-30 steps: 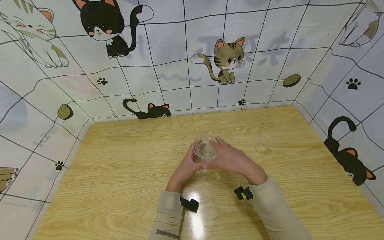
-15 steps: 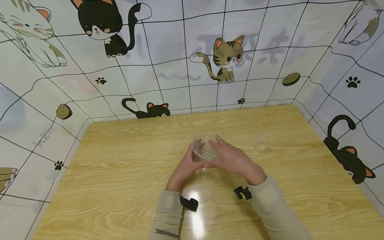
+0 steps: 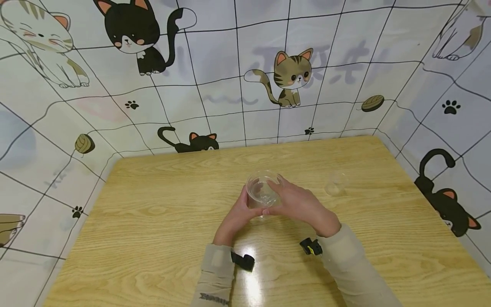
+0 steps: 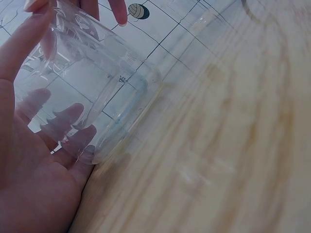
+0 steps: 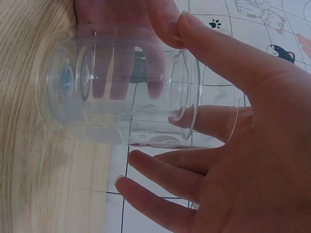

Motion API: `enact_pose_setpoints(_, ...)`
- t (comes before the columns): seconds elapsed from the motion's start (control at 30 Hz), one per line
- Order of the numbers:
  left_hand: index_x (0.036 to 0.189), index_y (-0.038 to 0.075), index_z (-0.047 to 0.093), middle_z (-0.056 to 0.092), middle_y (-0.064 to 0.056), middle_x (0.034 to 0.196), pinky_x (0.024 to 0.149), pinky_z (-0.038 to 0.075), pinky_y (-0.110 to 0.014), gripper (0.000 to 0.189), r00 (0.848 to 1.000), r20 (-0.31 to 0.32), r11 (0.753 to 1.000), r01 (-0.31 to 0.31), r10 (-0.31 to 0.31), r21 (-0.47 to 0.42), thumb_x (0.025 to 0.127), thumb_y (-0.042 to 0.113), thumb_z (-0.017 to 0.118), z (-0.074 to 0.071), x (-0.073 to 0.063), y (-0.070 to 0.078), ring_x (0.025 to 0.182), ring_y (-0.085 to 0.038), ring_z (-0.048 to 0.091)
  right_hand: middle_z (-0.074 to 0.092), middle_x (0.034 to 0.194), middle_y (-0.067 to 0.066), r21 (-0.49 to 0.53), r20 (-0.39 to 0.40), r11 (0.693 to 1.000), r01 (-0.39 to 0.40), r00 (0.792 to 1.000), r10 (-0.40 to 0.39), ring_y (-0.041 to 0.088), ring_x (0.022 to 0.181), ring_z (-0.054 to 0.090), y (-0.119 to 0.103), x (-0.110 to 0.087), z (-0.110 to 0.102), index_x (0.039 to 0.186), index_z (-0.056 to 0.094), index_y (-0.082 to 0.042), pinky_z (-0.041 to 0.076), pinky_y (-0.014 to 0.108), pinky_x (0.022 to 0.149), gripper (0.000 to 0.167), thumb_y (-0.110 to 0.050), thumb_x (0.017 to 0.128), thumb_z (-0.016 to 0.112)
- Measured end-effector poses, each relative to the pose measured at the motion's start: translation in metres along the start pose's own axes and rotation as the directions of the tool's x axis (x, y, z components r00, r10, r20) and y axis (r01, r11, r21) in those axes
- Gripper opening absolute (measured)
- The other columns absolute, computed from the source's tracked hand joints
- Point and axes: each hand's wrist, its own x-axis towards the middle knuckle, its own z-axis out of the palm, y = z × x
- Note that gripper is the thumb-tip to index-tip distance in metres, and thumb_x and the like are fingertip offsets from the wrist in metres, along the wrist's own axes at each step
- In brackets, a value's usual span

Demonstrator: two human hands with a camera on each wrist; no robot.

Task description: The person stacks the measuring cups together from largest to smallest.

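The left hand (image 3: pixel 241 212) keeps a half-curled grip round a clear, colourless cylindrical vessel (image 3: pixel 261 196); the right hand (image 3: pixel 296 202) grips its other side more loosely, fingers spread. The vessel stands on the light wooden tabletop (image 3: pixel 165 226), short of the far edge's middle; a clear, faint object (image 3: pixel 336 186) sits nearer the far right corner.

Your beaker (image 3: pixel 262 195) is clear and colourless — see-through enough to show what looks like a smaller clear vessel (image 5: pixel 131 104) nested inside. It stands upright near the middle of the bench (image 3: pixel 161 230), mouth up — faint pale markings on its wall, bluish near the base.
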Motion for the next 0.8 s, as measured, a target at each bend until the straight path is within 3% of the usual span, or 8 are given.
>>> enact_pose_setpoints(0.37,0.14,0.031,0.017,0.023,0.006,0.143,0.105,0.014,-0.041,0.088,1.0,-0.003,1.0,-0.002,0.001,-0.013,0.073,0.028,0.074,0.0,0.0,-0.001,0.131,-0.012,0.018,0.019,0.143,0.021,-0.007,0.007,1.0,-0.012,1.0,0.012,0.037,0.118,0.04,0.0,0.0,0.001,0.14,0.03,-0.015,0.045,0.052,0.075,0.091,-0.066,0.07,0.056)
enact_pose_setpoints(0.57,0.141,0.025,0.017,0.026,0.0,0.143,0.105,0.014,-0.041,0.09,1.0,-0.001,0.999,-0.028,0.028,-0.04,0.072,0.025,0.074,0.0,0.001,-0.001,0.131,-0.015,0.02,0.02,0.143,0.02,-0.008,-0.005,1.0,0.0,1.0,0.0,0.035,0.12,0.038,0.001,0.0,0.001,0.14,0.03,-0.014,0.044,0.051,0.076,0.09,-0.066,0.071,0.056)
enact_pose_setpoints(0.67,0.141,0.024,0.017,0.028,-0.003,0.142,0.105,0.014,-0.04,0.089,0.999,0.008,0.996,-0.048,0.049,-0.071,0.072,0.023,0.075,0.0,0.003,-0.006,0.131,-0.015,0.021,0.022,0.143,0.018,-0.01,-0.012,1.0,0.008,1.0,-0.008,0.034,0.121,0.037,0.001,0.0,0.001,0.14,0.03,-0.013,0.044,0.052,0.077,0.089,-0.065,0.072,0.056)
enact_pose_setpoints(0.8,0.139,0.033,0.019,0.028,0.005,0.141,0.105,0.014,-0.039,0.09,0.999,-0.001,0.996,-0.042,0.042,-0.08,0.07,0.026,0.076,0.001,0.008,-0.018,0.13,-0.009,0.021,0.022,0.143,0.018,-0.002,-0.009,1.0,0.01,1.0,-0.01,0.034,0.122,0.036,0.001,-0.001,0.0,0.14,0.029,-0.014,0.043,0.053,0.079,0.089,-0.064,0.072,0.056)
